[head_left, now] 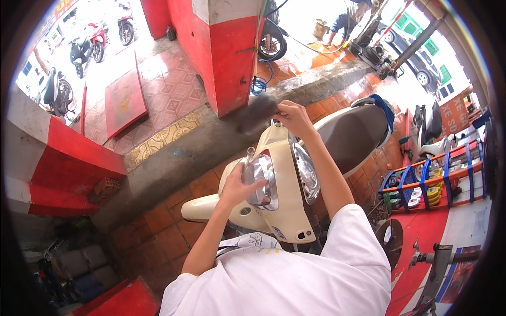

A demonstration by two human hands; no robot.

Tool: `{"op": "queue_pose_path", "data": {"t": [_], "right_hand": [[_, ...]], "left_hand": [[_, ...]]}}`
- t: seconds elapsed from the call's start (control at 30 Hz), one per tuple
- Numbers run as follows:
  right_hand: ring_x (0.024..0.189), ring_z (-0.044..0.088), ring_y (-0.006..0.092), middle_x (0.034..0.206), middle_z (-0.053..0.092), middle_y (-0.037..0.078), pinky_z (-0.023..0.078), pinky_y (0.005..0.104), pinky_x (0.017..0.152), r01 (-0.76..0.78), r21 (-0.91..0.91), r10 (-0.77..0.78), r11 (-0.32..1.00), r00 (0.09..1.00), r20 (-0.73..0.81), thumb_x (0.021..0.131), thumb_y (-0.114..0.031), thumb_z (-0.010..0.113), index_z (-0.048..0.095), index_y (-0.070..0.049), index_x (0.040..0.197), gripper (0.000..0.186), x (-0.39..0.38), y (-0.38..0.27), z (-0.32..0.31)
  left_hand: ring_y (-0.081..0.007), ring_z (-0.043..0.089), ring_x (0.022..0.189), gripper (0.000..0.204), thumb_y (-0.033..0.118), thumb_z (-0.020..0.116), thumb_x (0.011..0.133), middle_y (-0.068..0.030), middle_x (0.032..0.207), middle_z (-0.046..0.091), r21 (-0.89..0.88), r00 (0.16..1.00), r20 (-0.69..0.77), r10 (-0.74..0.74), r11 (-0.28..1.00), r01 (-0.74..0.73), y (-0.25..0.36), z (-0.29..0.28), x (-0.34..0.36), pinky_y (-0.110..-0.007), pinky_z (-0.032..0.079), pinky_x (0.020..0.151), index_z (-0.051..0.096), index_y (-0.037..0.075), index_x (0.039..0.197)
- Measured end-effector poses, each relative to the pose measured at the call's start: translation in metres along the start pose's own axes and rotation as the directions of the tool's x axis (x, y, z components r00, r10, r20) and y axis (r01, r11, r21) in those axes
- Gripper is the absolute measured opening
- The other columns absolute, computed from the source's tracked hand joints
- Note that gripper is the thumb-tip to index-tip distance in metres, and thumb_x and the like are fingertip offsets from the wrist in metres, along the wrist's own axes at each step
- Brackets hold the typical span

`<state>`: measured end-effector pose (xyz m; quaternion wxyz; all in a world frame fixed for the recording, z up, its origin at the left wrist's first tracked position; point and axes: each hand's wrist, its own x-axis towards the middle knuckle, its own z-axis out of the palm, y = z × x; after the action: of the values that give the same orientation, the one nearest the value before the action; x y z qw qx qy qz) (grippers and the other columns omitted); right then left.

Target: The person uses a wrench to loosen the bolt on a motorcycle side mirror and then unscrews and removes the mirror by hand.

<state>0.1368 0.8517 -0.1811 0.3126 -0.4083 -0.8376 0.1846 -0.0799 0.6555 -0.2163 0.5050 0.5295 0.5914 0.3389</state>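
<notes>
A cream-coloured scooter [288, 213] stands right in front of me, with clear-lensed lamps on both sides of its body. My left hand [237, 187] lies against the left lamp [265, 174], thumb stretched over the lens and fingers along its outer edge. Close to those fingers a short silver stub [250, 152] sticks up. Farther off, my right hand [293, 117] pinches the end of a dark, rounded object [260, 109]; motion blur hides what kind it is. Behind the right forearm is the scooter's brown seat [352, 134], with blue cloth [383, 111] at its far end.
Beyond the scooter rises a red and white pillar [230, 63], beside a low concrete ledge [174, 168]. A blue and orange rack [426, 181] with bottles stands on the right. Another person [345, 23] is far off at the top. A red ramp [125, 97] lies outside.
</notes>
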Motion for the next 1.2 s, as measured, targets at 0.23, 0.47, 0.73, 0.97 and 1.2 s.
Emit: {"op": "queue_pose_path", "data": {"t": [0.23,0.47,0.73,0.97,1.2], "right_hand": [[0.075,0.065,0.0315,0.078,0.065,0.014,0.051,0.04,0.07,-0.12,-0.091,0.128,0.989,0.989,0.079,0.079,-0.02,0.072,0.067,-0.002,0.095,0.024,0.047,0.008,0.029],[0.064,0.057,0.0146,0.076,0.061,0.002,0.046,0.0313,0.058,-0.443,0.42,0.458,0.792,0.886,0.072,0.082,-0.016,0.072,0.063,-0.003,0.108,0.03,0.05,0.071,0.031],[0.064,0.056,0.0055,0.083,0.058,-0.006,0.048,0.0186,0.057,-0.458,0.799,0.446,0.39,0.853,0.271,0.087,-0.007,0.073,0.059,-0.012,0.097,0.018,0.007,0.073,0.005],[0.077,0.062,0.008,0.084,0.068,0.0,0.052,0.0243,0.065,-0.325,0.598,0.441,0.732,0.896,-0.053,0.083,-0.002,0.075,0.063,-0.008,0.086,0.013,-0.015,0.053,0.017],[0.084,0.064,0.0305,0.097,0.065,0.011,0.051,0.0389,0.076,0.086,0.021,-0.083,0.996,0.99,-0.113,0.08,-0.009,0.072,0.066,-0.005,0.093,0.014,-0.009,0.002,0.013]], "left_hand": [[-0.0182,0.064,0.086,0.07,0.039,0.087,0.068,-0.0123,0.097,0.067,-0.036,1.0,-0.013,-0.005,0.999,0.005,-0.001,0.0,-0.002,-0.032,0.05,0.077,0.057,-0.002,0.116],[-0.0157,0.054,0.079,0.076,0.046,0.086,0.067,-0.0063,0.089,0.057,0.005,0.999,-0.026,0.037,0.999,-0.037,-0.011,0.003,0.001,-0.03,0.044,0.071,0.058,0.0,0.12],[-0.0101,0.046,0.069,0.081,0.046,0.086,0.066,0.0012,0.078,0.049,0.031,0.995,-0.041,0.085,0.996,-0.084,-0.016,0.004,0.005,-0.026,0.04,0.062,0.057,0.001,0.127],[-0.0242,0.064,0.096,0.077,0.045,0.085,0.068,-0.0164,0.108,0.065,-0.016,0.999,0.015,0.049,0.999,-0.049,-0.011,0.001,0.004,-0.035,0.049,0.085,0.056,-0.003,0.121],[-0.0214,0.065,0.095,0.08,0.043,0.086,0.068,-0.0144,0.104,0.067,0.008,0.999,0.039,-0.01,1.0,0.01,-0.006,-0.004,0.002,-0.034,0.05,0.084,0.054,-0.004,0.124]]}}
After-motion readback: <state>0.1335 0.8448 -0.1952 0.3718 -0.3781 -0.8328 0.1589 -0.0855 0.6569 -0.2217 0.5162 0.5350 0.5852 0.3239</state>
